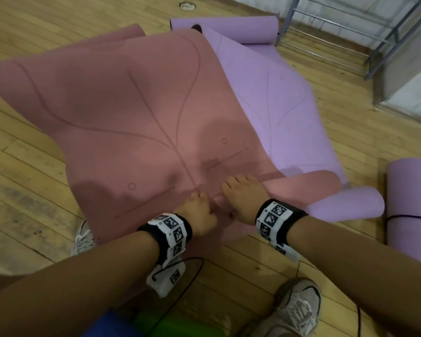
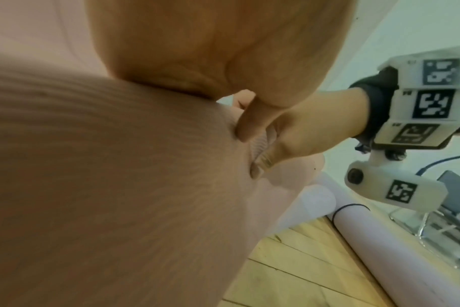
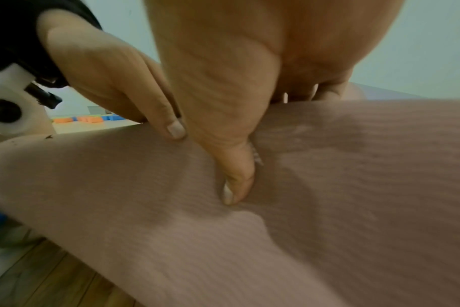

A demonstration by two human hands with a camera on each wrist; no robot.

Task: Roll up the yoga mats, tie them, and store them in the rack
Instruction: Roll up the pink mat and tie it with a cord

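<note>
the pink mat (image 1: pixel 136 113) lies spread on the floor over a purple mat (image 1: pixel 277 113); left hand (image 1: pixel 197 210) and right hand (image 1: pixel 243 198) curl round its near rolled edge; keep the roll tight and both ends level.

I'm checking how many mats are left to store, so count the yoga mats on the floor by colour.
pink mat: 1
purple: 2, the spread purple mat and the tied purple roll
Total: 3
Not counted: the blue shape and the green shape at the bottom edge, too cropped to identify.
</note>
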